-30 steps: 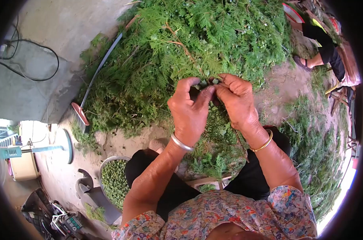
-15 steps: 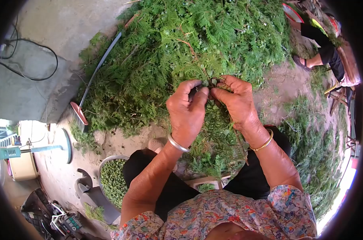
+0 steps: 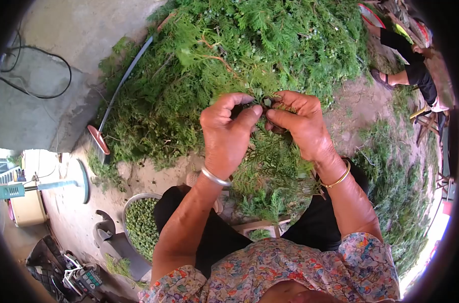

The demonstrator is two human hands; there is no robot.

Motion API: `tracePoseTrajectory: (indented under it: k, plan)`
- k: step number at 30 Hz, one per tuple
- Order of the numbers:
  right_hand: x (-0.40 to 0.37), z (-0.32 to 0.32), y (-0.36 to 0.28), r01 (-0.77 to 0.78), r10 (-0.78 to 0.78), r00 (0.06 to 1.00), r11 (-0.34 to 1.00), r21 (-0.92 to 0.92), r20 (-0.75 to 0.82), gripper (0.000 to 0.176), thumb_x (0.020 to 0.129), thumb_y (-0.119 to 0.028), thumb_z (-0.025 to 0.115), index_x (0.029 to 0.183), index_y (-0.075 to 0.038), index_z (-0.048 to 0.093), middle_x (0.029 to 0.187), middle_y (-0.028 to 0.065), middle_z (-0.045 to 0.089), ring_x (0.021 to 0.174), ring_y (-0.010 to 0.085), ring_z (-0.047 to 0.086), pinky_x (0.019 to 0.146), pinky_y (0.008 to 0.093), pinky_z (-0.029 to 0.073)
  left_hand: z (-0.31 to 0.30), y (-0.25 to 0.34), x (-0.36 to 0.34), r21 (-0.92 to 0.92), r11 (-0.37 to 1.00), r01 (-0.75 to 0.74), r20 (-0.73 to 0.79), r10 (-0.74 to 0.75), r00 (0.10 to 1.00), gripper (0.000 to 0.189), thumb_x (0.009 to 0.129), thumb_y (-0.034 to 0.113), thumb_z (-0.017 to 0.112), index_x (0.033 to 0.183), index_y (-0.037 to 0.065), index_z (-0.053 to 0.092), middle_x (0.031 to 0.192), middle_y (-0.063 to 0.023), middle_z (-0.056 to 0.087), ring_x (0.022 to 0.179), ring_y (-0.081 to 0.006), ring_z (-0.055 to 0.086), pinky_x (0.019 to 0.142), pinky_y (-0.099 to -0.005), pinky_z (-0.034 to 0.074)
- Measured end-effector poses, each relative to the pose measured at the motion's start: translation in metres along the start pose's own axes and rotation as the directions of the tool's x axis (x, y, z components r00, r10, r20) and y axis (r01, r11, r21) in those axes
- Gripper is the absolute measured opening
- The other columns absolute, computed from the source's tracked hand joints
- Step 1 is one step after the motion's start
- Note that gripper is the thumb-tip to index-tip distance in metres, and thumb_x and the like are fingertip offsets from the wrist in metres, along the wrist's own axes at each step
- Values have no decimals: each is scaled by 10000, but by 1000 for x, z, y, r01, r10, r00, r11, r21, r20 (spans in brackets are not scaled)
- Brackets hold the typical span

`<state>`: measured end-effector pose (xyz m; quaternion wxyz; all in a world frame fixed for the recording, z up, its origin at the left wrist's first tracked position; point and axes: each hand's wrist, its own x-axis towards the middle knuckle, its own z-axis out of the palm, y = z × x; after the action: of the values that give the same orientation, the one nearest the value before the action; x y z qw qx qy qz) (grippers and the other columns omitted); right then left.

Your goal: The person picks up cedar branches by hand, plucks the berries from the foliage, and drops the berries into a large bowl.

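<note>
Both my hands meet in front of me over a big heap of green evergreen branches (image 3: 199, 76). My right hand (image 3: 302, 123) is closed around an evergreen sprig (image 3: 270, 154), whose scaly leaves hang below the fingers. Opposite it, my left hand (image 3: 227, 134) pinches with thumb and forefinger at the sprig's upper end, beside small green cones (image 3: 267, 102). What sits between the left fingertips is too small and covered to make out. A metal basin (image 3: 125, 209) by my left knee holds many small green cones (image 3: 141, 222).
A broom (image 3: 99, 141) leans along the heap's left edge. Farther left are a standing fan (image 3: 80, 182) and a black cable (image 3: 70, 76). A grey dustpan-like object (image 3: 123, 252) touches the basin. Another person's leg (image 3: 419, 76) shows at upper right, near more cut branches (image 3: 391, 187).
My left hand has shifted slightly left, and the gap between my wrists has widened. The sprig below my right hand has swung and spread. The basin stays put.
</note>
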<state>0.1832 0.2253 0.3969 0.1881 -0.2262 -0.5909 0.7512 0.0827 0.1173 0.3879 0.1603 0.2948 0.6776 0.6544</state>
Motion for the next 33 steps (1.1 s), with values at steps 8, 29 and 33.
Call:
tracePoseTrajectory:
  k: [8, 29, 33]
  plan:
    - [1, -8, -9, -69, 70, 998, 996, 54, -4, 166, 792, -1, 599, 956, 18, 620, 752, 43, 637, 622, 98, 589, 559, 212, 457, -36, 6, 12, -524, 680, 513, 407, -329, 852, 161, 835, 102, 581, 963, 4, 570, 757, -91, 559, 564, -113, 489, 468, -244, 426]
    - [-1, -3, 3, -58, 58, 998, 998, -3, 24, 162, 759, 11, 603, 918, 31, 627, 721, 17, 619, 590, 55, 528, 541, 207, 426, -18, 13, 5, -372, 697, 613, 309, -530, 790, 98, 773, 60, 661, 749, -7, 593, 562, 9, 489, 427, -34, 384, 355, -178, 263]
    - [-2, -2, 5, -77, 76, 996, 997, 14, 43, 164, 761, -4, 608, 920, 32, 626, 722, 19, 618, 581, 48, 526, 525, 208, 425, -19, 6, 4, -390, 647, 656, 370, -542, 755, 118, 785, 89, 662, 770, 1, 585, 566, 9, 484, 425, -42, 387, 353, -177, 266]
